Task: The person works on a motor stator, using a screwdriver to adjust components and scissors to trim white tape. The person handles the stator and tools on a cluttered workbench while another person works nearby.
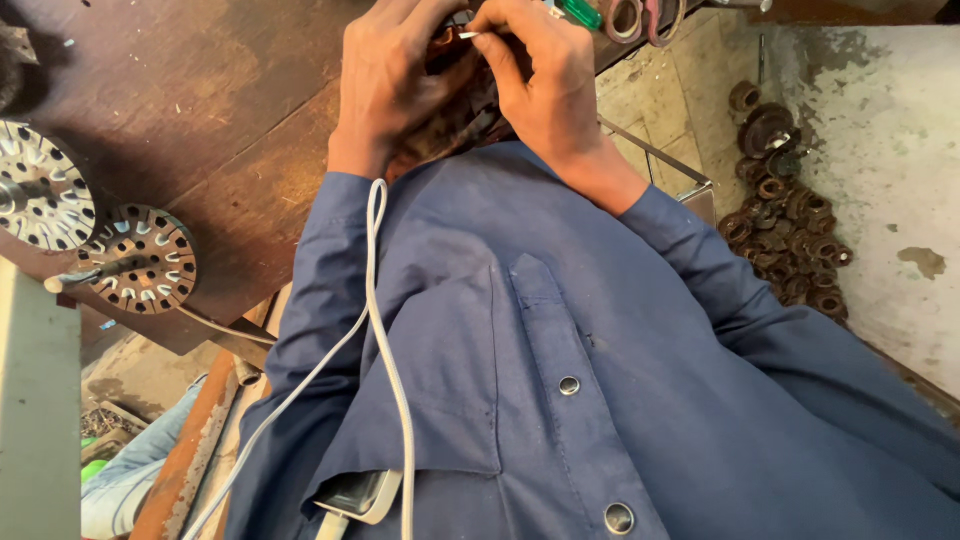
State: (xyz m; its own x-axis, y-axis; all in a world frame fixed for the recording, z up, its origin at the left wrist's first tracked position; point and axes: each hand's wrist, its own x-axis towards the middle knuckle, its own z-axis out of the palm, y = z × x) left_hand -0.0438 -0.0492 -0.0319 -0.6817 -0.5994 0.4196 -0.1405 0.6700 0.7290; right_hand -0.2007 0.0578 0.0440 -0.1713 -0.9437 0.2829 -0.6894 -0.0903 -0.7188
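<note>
My left hand (388, 85) and my right hand (545, 80) meet at the top of the view over the edge of a dark wooden bench (200, 110). Between them sits a round part wound with copper wire (455, 120), mostly hidden by my fingers. My left hand is wrapped around its left side. The fingertips of my right hand pinch a small white sleeve or strip (468, 36) at the top of the part. My blue shirt fills the lower half of the view.
Two round slotted metal cores (140, 258) (40, 195) rest at the bench's left edge. A white cable (385, 360) runs down my shirt into the chest pocket. A pile of wound coils (790, 230) lies on the floor at right. Tape rolls (640, 18) sit at the top.
</note>
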